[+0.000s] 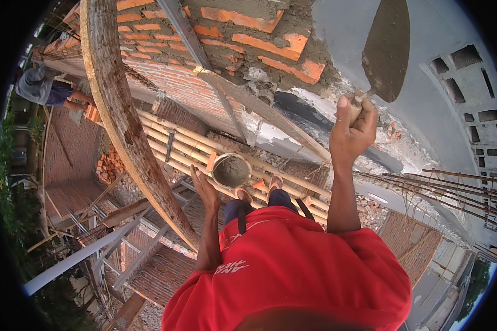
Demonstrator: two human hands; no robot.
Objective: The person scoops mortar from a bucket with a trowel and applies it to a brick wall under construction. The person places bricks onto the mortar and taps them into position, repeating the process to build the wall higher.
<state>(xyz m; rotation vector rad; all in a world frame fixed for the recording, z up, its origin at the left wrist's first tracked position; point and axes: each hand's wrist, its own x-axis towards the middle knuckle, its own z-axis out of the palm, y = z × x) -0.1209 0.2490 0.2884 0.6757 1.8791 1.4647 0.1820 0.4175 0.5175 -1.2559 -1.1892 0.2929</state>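
My right hand (354, 128) is closed round the wooden handle of a pointed trowel (389, 49). The blade, smeared with grey mortar, points up and away in front of the plastered wall. Lower on the left, my left hand (205, 188) is held out with its fingers stretched and nothing seen in it. Beside it, a bucket (232, 170) of wet grey mortar rests on the bamboo platform near my feet. Ahead, orange bricks (292, 47) lie in fresh mortar at the top of a partly built wall.
A thick curved wooden pole (113, 83) rises close on my left. Bamboo poles (176, 150) form the platform under me, high above brick rooms. A wooden beam (259, 105) slants along the wall. Bare steel rods (453, 193) stick out at right. Another person (44, 88) stands far left.
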